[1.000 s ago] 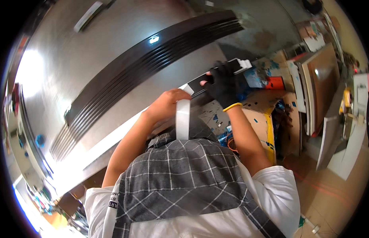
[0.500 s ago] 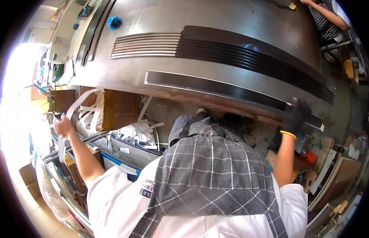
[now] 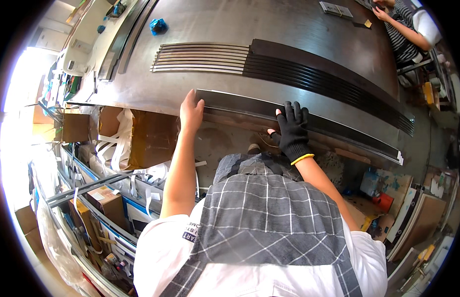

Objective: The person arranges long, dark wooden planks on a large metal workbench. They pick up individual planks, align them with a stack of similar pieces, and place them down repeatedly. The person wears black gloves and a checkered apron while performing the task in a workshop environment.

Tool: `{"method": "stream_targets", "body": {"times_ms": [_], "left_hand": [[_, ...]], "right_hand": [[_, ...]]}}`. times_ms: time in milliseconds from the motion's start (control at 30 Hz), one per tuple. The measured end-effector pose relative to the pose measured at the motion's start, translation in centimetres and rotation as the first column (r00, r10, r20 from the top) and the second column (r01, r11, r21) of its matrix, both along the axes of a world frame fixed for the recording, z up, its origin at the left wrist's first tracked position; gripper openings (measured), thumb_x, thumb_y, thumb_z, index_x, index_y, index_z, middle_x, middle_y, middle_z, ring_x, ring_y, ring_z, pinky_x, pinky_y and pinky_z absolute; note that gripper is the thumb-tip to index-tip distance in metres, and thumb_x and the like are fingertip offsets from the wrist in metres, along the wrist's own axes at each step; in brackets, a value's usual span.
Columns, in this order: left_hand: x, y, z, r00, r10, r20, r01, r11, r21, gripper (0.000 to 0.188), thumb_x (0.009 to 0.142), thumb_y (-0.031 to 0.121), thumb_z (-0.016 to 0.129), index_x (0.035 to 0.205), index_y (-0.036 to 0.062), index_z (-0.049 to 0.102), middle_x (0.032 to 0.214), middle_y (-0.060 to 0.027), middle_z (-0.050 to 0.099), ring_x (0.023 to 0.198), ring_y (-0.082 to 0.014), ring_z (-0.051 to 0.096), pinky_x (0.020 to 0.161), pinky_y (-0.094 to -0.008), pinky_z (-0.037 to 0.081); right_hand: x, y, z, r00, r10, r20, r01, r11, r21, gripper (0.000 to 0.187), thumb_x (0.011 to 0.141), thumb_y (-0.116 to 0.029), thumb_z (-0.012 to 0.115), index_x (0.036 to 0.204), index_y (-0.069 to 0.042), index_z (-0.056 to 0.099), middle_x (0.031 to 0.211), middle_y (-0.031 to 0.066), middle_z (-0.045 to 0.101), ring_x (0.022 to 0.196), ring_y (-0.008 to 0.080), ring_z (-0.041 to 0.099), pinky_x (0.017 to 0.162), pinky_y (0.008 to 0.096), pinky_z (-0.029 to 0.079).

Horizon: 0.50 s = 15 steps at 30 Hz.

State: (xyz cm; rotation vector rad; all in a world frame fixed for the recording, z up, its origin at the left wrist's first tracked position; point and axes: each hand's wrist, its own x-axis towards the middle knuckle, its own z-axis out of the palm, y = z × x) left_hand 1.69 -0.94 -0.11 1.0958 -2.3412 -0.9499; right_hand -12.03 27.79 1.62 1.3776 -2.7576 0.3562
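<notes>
A long, dark flat strip (image 3: 230,105) with pale edges lies along the near edge of the metal-topped table (image 3: 126,91). My bare left hand (image 3: 191,114) is at its left end, thumb and fingers closed on the end; part of the fingers is hidden. My right hand (image 3: 294,129) wears a black glove with a yellow cuff, its thumb and a fingertip showing bare. Its fingers are spread and lie on or just over the middle of the strip, holding nothing.
Behind the strip lies a row of thin dark bars (image 3: 309,74) with bare metal ends. A blue crumpled wad (image 3: 158,26) sits farther back. A cardboard box (image 3: 150,141) with white tape stands below left, beside a metal rack (image 3: 86,184). Another person (image 3: 413,37) stands far right.
My left hand has let go of a white tape and come right to the strip's left end. My right hand has slid left from the strip's right end to its middle.
</notes>
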Motion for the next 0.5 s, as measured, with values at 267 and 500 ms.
{"method": "stream_targets", "body": {"times_ms": [267, 500], "left_hand": [[-0.7, 2.4, 3.8, 0.999, 0.001, -0.046, -0.018, 0.926, -0.376, 0.033, 0.075, 0.008, 0.064, 0.108, 0.0073, 0.058, 0.094, -0.0094, 0.057, 0.088, -0.0301, 0.055, 0.081, -0.0405, 0.044], [-1.6, 1.2, 8.0, 0.939, 0.109, -0.326, 0.048, 0.897, 0.439, 0.046, 0.07, 0.002, 0.069, 0.114, 0.0043, 0.056, 0.091, -0.0039, 0.055, 0.078, -0.0127, 0.054, 0.069, -0.024, 0.045]], "right_hand": [[0.2, 0.4, -0.6, 1.0, -0.001, 0.005, 0.001, 0.999, -0.041, 0.064, 0.07, -0.044, 0.068, 0.121, -0.008, 0.052, 0.135, 0.0184, 0.036, 0.128, 0.036, 0.027, 0.106, 0.0531, 0.015], [0.2, 0.3, 1.0, 0.999, 0.031, 0.033, -0.025, 0.984, -0.177, 0.062, 0.067, -0.044, 0.07, 0.112, -0.004, 0.053, 0.124, 0.0173, 0.043, 0.122, 0.0351, 0.033, 0.104, 0.0541, 0.019]]}}
